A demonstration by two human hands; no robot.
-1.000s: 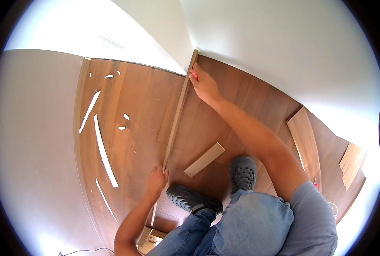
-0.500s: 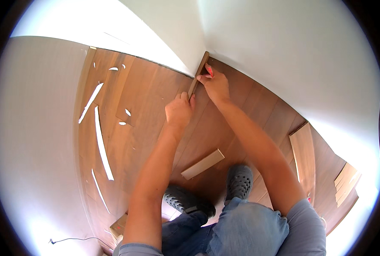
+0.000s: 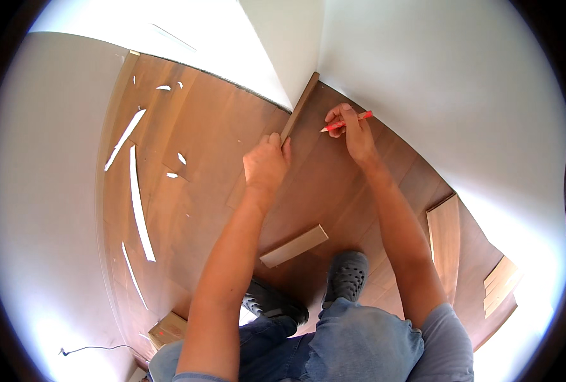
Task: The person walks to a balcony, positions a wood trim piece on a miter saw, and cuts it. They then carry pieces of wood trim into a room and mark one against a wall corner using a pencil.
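Observation:
My left hand (image 3: 265, 164) grips the near end of a narrow wooden baseboard strip (image 3: 303, 102). The strip lies along the wall edge, and its far end reaches the corner where the pale walls meet. Held clear of it to the right, my right hand (image 3: 354, 135) pinches a red pencil (image 3: 362, 117) with its bare tip pointing left. Under both hands spreads the brown plank floor (image 3: 314, 172). A short cut piece of board (image 3: 294, 245) lies in front of my shoes.
White curved strips (image 3: 139, 204) and small white scraps lie on the floor at left. A longer plank (image 3: 444, 242) and pale wooden pieces (image 3: 502, 285) rest at right. A cardboard box (image 3: 168, 328) and a thin black cable (image 3: 98, 347) are at lower left.
My right hand has drawn back from the strip to the right, taking the pencil with it. My left hand still holds the strip. The view has shifted slightly.

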